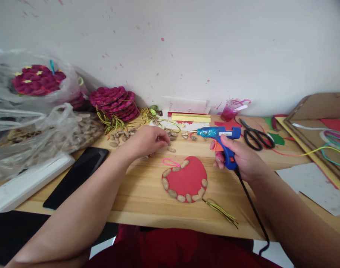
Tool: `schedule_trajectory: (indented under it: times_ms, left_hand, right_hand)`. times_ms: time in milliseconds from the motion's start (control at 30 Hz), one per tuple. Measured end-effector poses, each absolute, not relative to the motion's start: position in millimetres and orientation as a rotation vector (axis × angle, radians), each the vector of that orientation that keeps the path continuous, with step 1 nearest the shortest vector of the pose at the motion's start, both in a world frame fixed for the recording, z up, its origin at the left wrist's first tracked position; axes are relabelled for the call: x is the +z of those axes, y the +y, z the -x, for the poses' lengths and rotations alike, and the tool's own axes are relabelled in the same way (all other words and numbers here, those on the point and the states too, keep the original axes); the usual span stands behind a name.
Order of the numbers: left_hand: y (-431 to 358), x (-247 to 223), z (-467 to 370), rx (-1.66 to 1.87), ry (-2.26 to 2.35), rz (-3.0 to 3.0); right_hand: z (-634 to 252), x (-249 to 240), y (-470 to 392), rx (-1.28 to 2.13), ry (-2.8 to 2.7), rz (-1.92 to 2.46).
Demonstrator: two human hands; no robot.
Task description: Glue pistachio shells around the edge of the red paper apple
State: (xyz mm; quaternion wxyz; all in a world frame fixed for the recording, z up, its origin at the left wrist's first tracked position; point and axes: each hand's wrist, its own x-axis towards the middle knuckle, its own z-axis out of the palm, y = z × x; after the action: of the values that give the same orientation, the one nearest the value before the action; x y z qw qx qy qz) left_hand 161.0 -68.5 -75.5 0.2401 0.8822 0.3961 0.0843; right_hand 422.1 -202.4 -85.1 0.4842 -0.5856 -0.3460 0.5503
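My right hand [235, 154] grips a blue glue gun [229, 149] with an orange trigger, its nozzle pointing left above the table. My left hand [151, 141] hovers at the loose peanuts [121, 136], fingers curled together; whatever is between them is hidden. Just below its fingertips lies a single peanut [171, 150]. Between my hands and nearer to me rests a red heart-shaped piece [188, 176]. Peanuts line its left and lower edge, with one on the right edge. A pink loop [170, 162] sticks out at its top, and a yellow-black cord tassel [221, 213] trails from the bottom.
A black phone [76, 176], a white box-like object [32, 182] and plastic bags [47, 126] occupy the left. Behind stand stacked magenta discs [114, 104] and a pink-stained cup [229, 111]. Black-handled scissors [255, 137], papers [316, 186] and cardboard [320, 109] lie right. The gun's cord [253, 206] hangs over the front edge.
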Motion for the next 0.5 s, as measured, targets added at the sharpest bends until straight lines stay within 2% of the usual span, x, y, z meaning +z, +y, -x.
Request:
schedule_trajectory:
  times_ms: [300,500]
  left_hand:
    - [-65.7,-71.2,-156.0,0.169,1.211,-2.504]
    - [-66.3,-68.5,-155.9,0.094,1.132,-2.51]
  right_hand:
    - [-422.6,-87.8,-203.6,1.363,-0.83,1.409]
    - [-423.2,-90.1,-203.5,1.359,-0.838,1.399]
